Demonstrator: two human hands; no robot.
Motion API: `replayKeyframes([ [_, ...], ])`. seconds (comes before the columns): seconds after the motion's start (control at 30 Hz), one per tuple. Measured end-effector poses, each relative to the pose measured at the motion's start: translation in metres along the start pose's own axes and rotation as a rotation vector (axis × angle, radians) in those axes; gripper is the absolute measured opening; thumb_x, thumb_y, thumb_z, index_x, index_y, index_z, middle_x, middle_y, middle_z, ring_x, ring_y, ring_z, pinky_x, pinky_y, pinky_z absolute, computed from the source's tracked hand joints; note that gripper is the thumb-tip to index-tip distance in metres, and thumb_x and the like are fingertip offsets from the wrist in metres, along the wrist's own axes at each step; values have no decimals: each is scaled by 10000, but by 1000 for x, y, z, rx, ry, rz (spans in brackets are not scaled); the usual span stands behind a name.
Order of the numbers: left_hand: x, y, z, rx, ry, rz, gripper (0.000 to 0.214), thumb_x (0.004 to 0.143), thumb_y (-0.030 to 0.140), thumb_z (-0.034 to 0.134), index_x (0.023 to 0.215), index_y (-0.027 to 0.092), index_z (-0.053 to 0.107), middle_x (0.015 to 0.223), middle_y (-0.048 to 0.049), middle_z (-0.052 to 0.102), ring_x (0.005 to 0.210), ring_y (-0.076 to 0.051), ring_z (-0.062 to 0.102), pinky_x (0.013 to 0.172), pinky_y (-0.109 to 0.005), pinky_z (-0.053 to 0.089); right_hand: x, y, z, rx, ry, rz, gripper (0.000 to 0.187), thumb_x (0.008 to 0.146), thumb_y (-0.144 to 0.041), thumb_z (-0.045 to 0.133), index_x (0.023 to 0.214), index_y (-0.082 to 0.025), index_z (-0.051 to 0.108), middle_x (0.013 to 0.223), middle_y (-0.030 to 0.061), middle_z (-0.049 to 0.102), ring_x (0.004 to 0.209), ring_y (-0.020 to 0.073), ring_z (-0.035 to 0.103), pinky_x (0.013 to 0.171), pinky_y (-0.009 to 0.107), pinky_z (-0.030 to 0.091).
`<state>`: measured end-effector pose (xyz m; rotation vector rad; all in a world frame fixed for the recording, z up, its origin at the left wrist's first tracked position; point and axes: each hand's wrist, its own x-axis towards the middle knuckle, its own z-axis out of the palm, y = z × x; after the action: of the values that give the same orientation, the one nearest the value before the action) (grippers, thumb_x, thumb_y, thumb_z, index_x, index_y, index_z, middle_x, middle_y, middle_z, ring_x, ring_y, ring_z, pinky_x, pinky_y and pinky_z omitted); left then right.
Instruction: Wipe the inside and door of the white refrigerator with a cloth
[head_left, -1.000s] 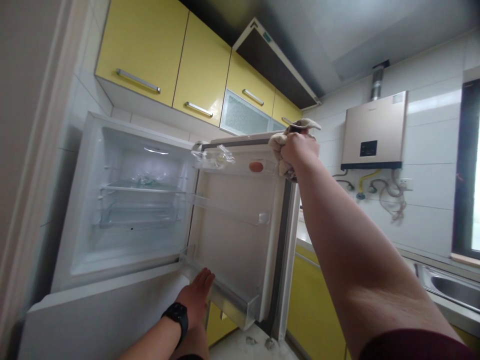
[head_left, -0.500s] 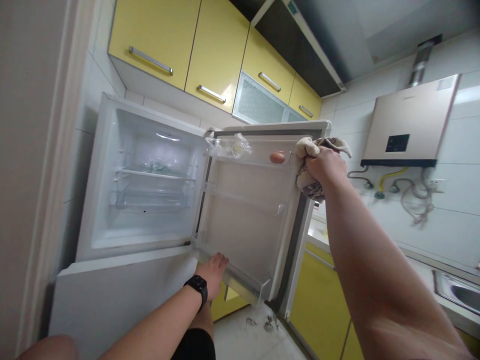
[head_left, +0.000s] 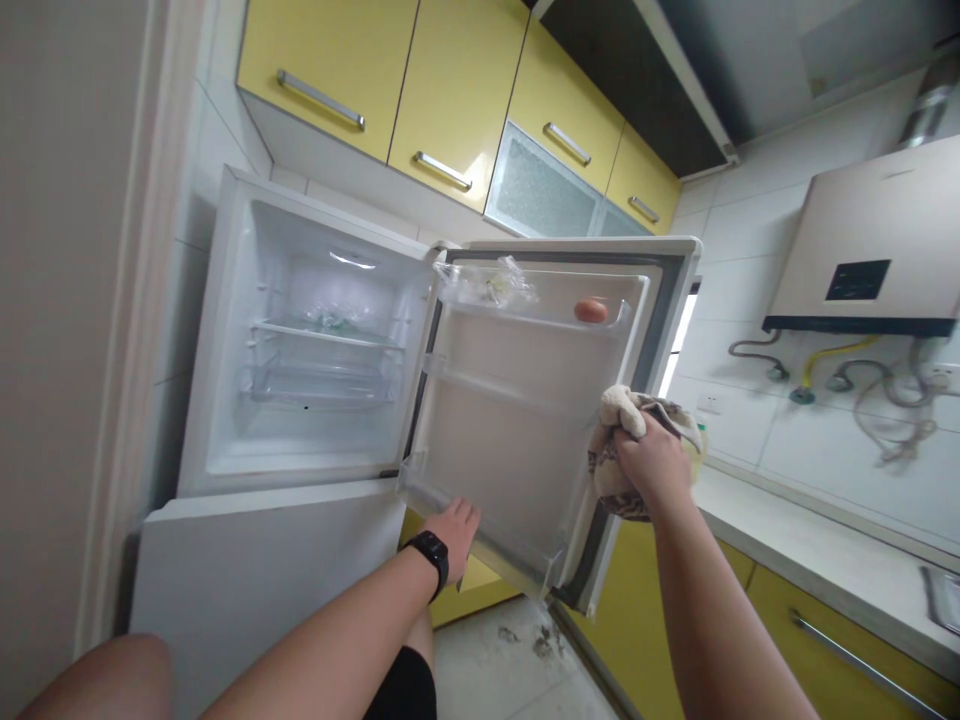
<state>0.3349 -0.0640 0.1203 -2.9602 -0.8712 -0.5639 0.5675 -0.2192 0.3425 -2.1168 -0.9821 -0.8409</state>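
My right hand (head_left: 654,460) is closed round a bunched cream and brown patterned cloth (head_left: 619,480) and presses it to the outer edge of the open fridge door (head_left: 525,400), around mid-height. My left hand (head_left: 452,532), with a black watch at the wrist, has its fingers hooked over the clear bottom door shelf (head_left: 517,560). In the top door shelf (head_left: 551,318) lie a brown egg (head_left: 591,310) and a crumpled clear plastic bag (head_left: 499,284). Part of the door edge is hidden behind the cloth.
Inside the fridge compartment (head_left: 232,400), a plastic bag (head_left: 334,318) lies on the glass shelf above a clear drawer (head_left: 322,385). Yellow cabinets (head_left: 450,100) hang overhead. At right are a water heater (head_left: 862,240) and a counter (head_left: 795,540). Dark marks stain the floor (head_left: 487,670).
My right hand has slid the cloth down the door's edge, from near the top corner to about mid-height. My left hand stays on the bottom shelf. The view has turned slightly left.
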Motion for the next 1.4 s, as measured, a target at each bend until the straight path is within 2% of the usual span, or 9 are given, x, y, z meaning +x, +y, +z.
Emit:
replayKeyframes([
  [0.33,19,5,12,-20,-47,4,784,766,153,568,1529,148,389,1511,-191,472,1443,-368,352,1053,-528,507,13,20,23,182,-18,27,427,802,-384,531,1131,-198,728,985,125,729,887,299,641,795,402,483],
  [0.47,29,25,31,-19,-18,-76,672,907,125,316,1578,95,303,1611,-237,347,1535,-387,219,1019,-590,510,16,9,55,573,230,297,378,692,-344,634,988,-139,745,812,75,693,762,255,619,756,389,516],
  [0.57,36,32,47,-11,-2,-104,680,926,105,202,1604,72,240,1644,-258,288,1555,-407,181,992,-609,508,1,-15,83,744,383,410,454,758,-382,602,1092,-87,684,921,93,694,774,227,640,730,352,557],
  [0.77,33,13,61,-22,-18,-12,704,950,170,263,1640,135,129,1684,-190,259,1572,-384,153,1037,-591,467,-36,-66,98,723,767,363,418,883,-469,581,1156,-156,626,1065,111,678,1006,287,683,904,405,588],
  [0.9,20,2,56,-139,-9,25,787,974,286,350,1630,176,-72,1712,-161,187,1590,-362,98,1098,-611,431,-47,-88,86,637,855,295,417,909,-445,569,1167,-127,644,1074,133,682,1047,327,674,982,478,559],
  [1.07,14,0,56,-222,2,58,920,945,348,454,1606,237,-176,1729,-45,-72,1606,-318,-16,1207,-588,370,-57,-117,76,463,771,216,433,910,-367,558,1262,-130,645,1170,158,689,1169,324,638,1083,473,490],
  [1.2,11,-14,83,-308,33,82,969,865,219,509,1628,313,-82,1708,17,-130,1603,-292,-16,1269,-555,307,-64,-154,80,470,591,135,444,887,-336,584,1284,-154,658,1246,163,635,1293,330,549,1165,473,399],
  [1.3,-6,-43,109,-390,-117,124,806,903,246,463,1623,406,138,1713,44,1,1598,-275,73,1291,-536,280,-66,-193,96,515,408,72,459,848,-288,591,1289,-190,673,1343,181,514,1297,358,518,1141,518,404],
  [1.4,-31,-78,121,-396,-308,80,565,968,357,431,1499,548,402,1660,68,336,1521,-262,368,1185,-511,460,-68,-237,121,521,273,13,533,803,-195,569,1325,-239,665,1375,185,460,1254,380,529,1061,556,457],
])
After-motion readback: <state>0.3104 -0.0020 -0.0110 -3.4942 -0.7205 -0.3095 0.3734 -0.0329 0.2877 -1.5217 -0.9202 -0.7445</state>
